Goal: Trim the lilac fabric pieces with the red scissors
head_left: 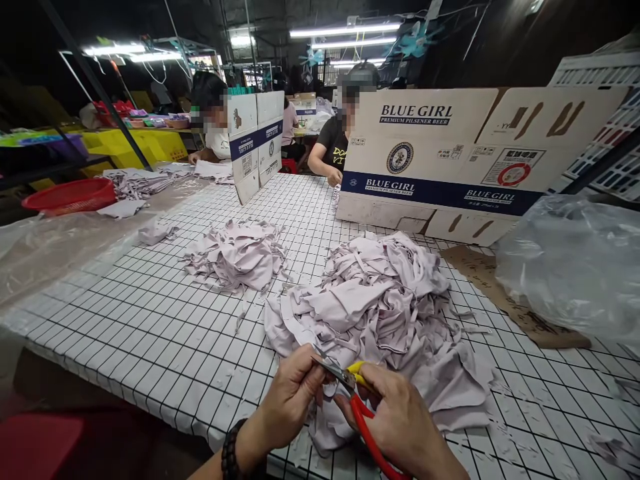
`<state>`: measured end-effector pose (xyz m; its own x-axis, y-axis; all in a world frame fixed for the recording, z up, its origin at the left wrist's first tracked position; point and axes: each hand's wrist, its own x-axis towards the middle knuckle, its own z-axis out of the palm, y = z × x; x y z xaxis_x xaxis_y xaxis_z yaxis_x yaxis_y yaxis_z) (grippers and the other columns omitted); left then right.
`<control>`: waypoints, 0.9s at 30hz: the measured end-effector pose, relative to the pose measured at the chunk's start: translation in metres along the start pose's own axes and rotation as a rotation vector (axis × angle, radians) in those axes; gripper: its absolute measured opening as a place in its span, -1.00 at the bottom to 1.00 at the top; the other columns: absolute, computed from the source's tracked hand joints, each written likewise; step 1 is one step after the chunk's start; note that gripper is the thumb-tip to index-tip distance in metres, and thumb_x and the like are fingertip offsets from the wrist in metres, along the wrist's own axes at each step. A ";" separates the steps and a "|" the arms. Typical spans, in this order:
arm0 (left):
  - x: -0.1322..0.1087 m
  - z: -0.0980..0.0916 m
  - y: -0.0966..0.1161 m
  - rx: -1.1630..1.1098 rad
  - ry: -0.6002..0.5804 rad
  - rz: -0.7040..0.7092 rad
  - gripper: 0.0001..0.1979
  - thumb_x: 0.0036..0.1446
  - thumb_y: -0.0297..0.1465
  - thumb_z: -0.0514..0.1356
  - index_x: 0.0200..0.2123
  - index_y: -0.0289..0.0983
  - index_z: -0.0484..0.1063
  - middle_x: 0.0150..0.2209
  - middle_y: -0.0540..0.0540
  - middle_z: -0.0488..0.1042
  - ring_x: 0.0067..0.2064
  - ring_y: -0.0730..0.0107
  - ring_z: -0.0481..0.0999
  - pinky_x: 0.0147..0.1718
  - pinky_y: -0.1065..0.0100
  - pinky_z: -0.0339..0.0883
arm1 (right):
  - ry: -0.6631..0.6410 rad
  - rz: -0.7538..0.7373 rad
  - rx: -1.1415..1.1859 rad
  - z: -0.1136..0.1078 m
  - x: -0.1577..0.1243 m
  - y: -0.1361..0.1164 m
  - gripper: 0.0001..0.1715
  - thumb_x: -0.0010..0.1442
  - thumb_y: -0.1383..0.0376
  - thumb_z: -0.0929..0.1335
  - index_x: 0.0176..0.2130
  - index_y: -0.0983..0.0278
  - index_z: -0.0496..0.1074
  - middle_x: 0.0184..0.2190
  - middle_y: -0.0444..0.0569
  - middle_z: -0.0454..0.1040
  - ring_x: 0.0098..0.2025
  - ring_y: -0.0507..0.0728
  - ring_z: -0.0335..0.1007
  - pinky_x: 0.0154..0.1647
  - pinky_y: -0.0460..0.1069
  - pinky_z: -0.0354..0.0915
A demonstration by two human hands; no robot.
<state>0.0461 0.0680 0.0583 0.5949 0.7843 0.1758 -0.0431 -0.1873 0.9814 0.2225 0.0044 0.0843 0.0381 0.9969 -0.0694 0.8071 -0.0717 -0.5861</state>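
My right hand [393,413] is closed round the handles of a pair of scissors [364,427], one handle red and the other yellow. The metal blades point left, and their tips reach my left hand [295,393]. Thumb and fingers of that left hand pinch the edge of a pale lilac fabric piece [299,325], which runs up into the heap behind. Just beyond both hands lies this large heap of crumpled lilac fabric [395,300]. Farther left is a smaller fabric pile [243,253]. What lies between the blades is hard to make out.
The table has a white cloth with a black grid [150,327]. A printed beer carton [430,160] stands behind the heap, another carton panel [255,143] farther left. Clear plastic [575,267] and brown cardboard [515,300] lie right. A red basket [70,195] sits left. Two people work opposite.
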 end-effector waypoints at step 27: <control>0.020 -0.066 0.007 0.379 0.217 -0.227 -0.66 0.17 -0.17 0.19 -0.09 -0.29 0.37 -0.33 -0.06 0.41 -0.31 0.31 0.42 -0.33 0.35 0.33 | 0.060 0.180 0.488 0.007 0.009 0.038 -0.65 0.06 0.07 0.41 -0.44 0.22 0.25 -0.54 -0.23 0.28 -0.47 0.05 0.21 -0.45 -0.09 0.19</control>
<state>0.0049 0.1215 0.0735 0.3726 0.9279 0.0129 0.3868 -0.1679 0.9067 0.2489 0.0102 0.0558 0.1957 0.9666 -0.1658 0.4164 -0.2349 -0.8783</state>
